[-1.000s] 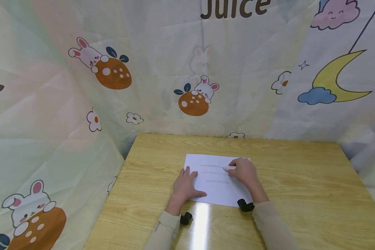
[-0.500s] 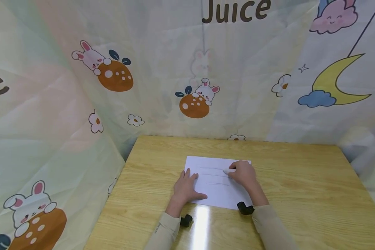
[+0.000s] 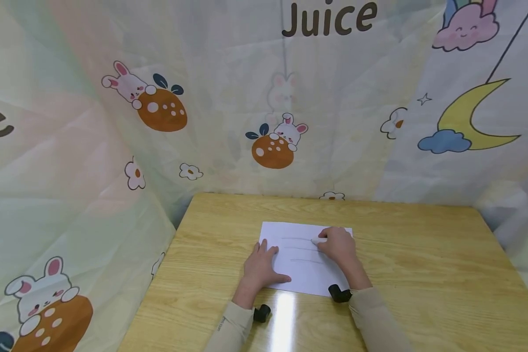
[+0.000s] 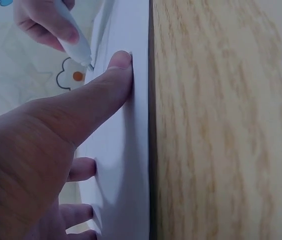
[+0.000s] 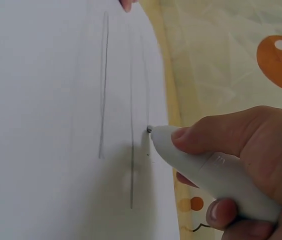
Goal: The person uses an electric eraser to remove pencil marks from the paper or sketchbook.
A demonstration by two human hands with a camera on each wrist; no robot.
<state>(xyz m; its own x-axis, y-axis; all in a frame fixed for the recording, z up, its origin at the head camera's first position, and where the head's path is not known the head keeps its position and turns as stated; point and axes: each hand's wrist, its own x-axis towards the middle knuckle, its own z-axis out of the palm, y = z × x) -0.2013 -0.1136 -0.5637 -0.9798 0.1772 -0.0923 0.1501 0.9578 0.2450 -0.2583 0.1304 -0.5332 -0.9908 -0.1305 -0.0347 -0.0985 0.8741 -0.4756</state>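
A white sheet of paper (image 3: 308, 276) lies on the table, marked with several thin pencil lines (image 5: 132, 150) running across it. My left hand (image 3: 259, 264) rests on the paper's left side, fingers and thumb spread. In my right hand (image 3: 341, 247) I grip a thick white pen-shaped electric eraser (image 5: 201, 170) near the paper's far right part. Its small dark tip touches the far line, which ends there, with a few dark specks just beyond. The left wrist view shows my thumb (image 4: 118, 62) pressing near the paper's edge and the eraser (image 4: 73, 45) past it.
The wooden table (image 3: 422, 274) extends on both sides of the paper. Behind it and at the left hangs a cloth backdrop (image 3: 211, 98) printed with rabbits and flowers. A black wrist mount sits at each cuff (image 3: 367, 303).
My right hand has shifted slightly left along the far line with the eraser, and the line looks a little shorter. The left hand stays in place on the paper; the head view tilts up slightly.
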